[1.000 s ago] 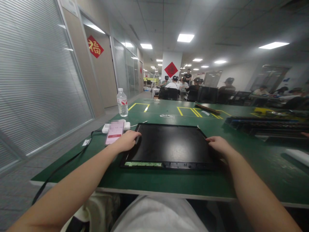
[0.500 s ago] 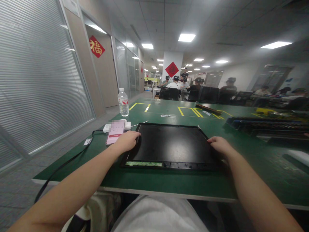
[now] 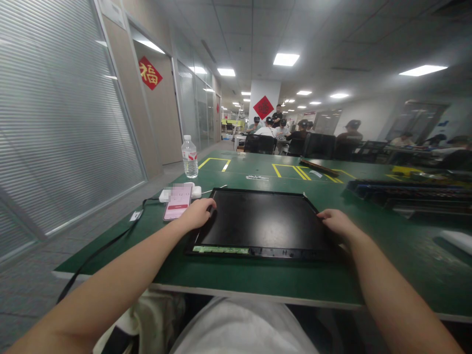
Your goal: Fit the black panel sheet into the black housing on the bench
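A black flat screen panel (image 3: 263,219) lies face up on the green table in front of me. Along its near edge runs a strip, its left part a green circuit board (image 3: 220,250). My left hand (image 3: 199,214) is closed on the panel's left edge, thumb over the frame. At the right edge, my right hand (image 3: 337,223) grips the frame between thumb and fingers; the fingertips underneath are hidden. Just left of my left hand rests a phone (image 3: 177,201) with a lit pink display, leaning on a white power strip (image 3: 196,191).
A water bottle (image 3: 190,157) stands at the table's back left. Dark strip-shaped parts (image 3: 409,194) are piled on the right, near a white object (image 3: 457,241). A brown bar (image 3: 319,167) lies beyond the panel, by yellow tape (image 3: 282,165). A black cable (image 3: 106,244) hangs over the left edge.
The view has shifted very slightly. My left thumb sits a little differently on the panel's left edge; the panel and my right hand stay put.
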A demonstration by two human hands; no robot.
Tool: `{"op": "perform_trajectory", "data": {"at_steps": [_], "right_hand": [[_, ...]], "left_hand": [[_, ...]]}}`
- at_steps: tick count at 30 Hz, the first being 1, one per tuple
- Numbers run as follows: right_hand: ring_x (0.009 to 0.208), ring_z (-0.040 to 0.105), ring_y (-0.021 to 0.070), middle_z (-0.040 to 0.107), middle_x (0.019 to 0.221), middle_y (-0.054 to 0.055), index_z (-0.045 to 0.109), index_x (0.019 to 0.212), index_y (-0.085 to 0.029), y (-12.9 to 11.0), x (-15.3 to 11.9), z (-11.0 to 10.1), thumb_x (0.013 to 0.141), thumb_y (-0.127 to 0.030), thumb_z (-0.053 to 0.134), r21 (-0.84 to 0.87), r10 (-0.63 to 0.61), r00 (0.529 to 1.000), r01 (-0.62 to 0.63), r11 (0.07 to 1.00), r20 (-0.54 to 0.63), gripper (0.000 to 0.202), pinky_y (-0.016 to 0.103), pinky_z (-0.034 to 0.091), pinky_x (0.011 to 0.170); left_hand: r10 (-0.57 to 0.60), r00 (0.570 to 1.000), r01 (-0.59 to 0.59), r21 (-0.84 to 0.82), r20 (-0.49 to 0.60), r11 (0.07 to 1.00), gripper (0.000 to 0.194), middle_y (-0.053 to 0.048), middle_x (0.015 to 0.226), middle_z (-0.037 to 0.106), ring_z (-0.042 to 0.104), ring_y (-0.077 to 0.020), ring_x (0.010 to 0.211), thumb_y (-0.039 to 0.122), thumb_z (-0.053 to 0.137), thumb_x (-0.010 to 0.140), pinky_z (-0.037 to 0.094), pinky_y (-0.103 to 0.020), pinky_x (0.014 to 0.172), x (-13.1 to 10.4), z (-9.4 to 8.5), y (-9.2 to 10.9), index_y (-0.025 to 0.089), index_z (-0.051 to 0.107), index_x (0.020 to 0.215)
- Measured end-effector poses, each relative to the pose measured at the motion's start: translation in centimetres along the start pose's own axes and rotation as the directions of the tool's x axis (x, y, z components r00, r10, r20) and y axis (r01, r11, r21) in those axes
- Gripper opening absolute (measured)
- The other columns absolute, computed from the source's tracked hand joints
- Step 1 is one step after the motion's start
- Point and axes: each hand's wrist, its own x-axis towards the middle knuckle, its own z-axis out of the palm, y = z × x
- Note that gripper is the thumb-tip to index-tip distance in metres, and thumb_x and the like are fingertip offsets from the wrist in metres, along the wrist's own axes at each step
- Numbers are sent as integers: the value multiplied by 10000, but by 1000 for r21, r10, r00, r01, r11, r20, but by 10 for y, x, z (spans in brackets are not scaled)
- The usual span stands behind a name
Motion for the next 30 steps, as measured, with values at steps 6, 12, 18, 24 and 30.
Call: {"op": "perform_trajectory", "data": {"at_steps": [6, 12, 18, 24, 30], "right_hand": [[830, 706, 240, 759, 866, 98, 792, 953, -184, 0, -1, 0, 663, -110, 640, 8, 29, 1000, -29, 1000, 0, 336, 314, 535, 777], [837, 702, 213, 759, 939, 102, 779, 989, -153, -10, -1, -4, 664, -19, 586, -13, 116, 993, -115, 993, 34, 401, 274, 519, 776], [824, 692, 202, 758, 883, 84, 779, 998, -165, -6, 0, -2, 670, -36, 604, 26, 96, 995, -97, 995, 39, 393, 255, 518, 740], [813, 690, 221, 748, 849, 99, 786, 1002, -165, -3, 0, -1, 659, -88, 677, 41, 78, 997, -78, 996, 14, 369, 277, 521, 729], [821, 698, 222, 752, 887, 113, 777, 976, -152, -7, 0, -3, 672, -45, 623, 52, 124, 991, -126, 991, 42, 357, 286, 524, 756]], "left_hand": [[25, 1000, -24, 65, -13, 998, 524, -116, 1243, 698, 617, -283, 1186, 21, 438, 773, 448, -385, 1046, 0, 5, 3, 171, 666, 1221], [-50, 999, 50, -18, 0, 999, 555, -104, 1183, 729, 647, -265, 1125, -10, 440, 763, 461, -333, 996, 2, 3, 5, 184, 703, 1211], [-114, 993, 111, -121, -17, 986, 477, -76, 1036, 748, 675, -255, 957, -9, 450, 735, 486, -317, 860, 6, 3, 1, 204, 738, 1049], [-86, 995, 80, -112, -46, 990, 356, -43, 893, 707, 642, -229, 852, -5, 465, 733, 461, -299, 785, 7, 6, -2, 211, 676, 920], [-59, 997, 53, -111, -51, 992, 330, -38, 859, 685, 631, -233, 841, -5, 452, 728, 450, -304, 765, 8, 9, -6, 217, 642, 881]]}}
